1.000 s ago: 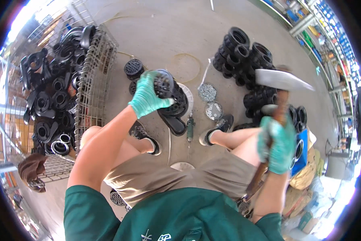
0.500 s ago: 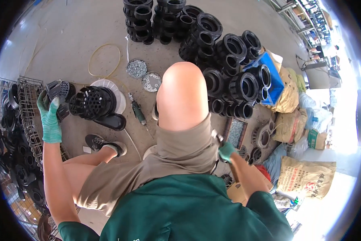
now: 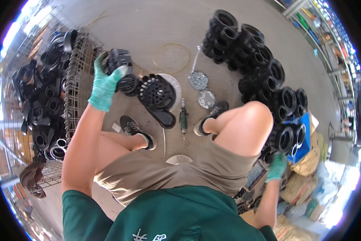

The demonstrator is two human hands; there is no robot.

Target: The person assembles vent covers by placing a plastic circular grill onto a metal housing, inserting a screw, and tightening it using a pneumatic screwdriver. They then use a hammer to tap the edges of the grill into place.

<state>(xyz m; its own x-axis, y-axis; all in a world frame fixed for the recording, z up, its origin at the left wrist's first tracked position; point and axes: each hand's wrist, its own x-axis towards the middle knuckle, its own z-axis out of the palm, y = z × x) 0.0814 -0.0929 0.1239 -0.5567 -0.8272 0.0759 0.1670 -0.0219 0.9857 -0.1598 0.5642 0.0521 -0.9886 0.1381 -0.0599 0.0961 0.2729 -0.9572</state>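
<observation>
My left hand (image 3: 105, 86), in a green glove, grips a black perforated plastic part (image 3: 119, 59) between thumb and fingers, raised beside a wire cage. Next to it, a black round perforated basket-like piece (image 3: 158, 91) with a black tail-shaped piece (image 3: 161, 117) rests on a white round base (image 3: 175, 92). At the right, beyond my knee, my right hand (image 3: 277, 166), also gloved, is beside a black ring-shaped fitting (image 3: 282, 138). Motion smears its fingers, so what they hold cannot be made out.
A green and black power screwdriver (image 3: 183, 120) lies between my feet. Two round dishes of small metal pieces (image 3: 198, 80) (image 3: 207, 99) sit ahead. Stacked black fittings (image 3: 253, 52) curve along the right, near a blue crate (image 3: 302, 148). The wire cage (image 3: 78, 84) full of black parts stands left.
The view has swung left. My right knee has moved outward, and my right hand has gone from beside my thigh, where it held a metal-ended tool, toward the fittings. The left hand keeps its part.
</observation>
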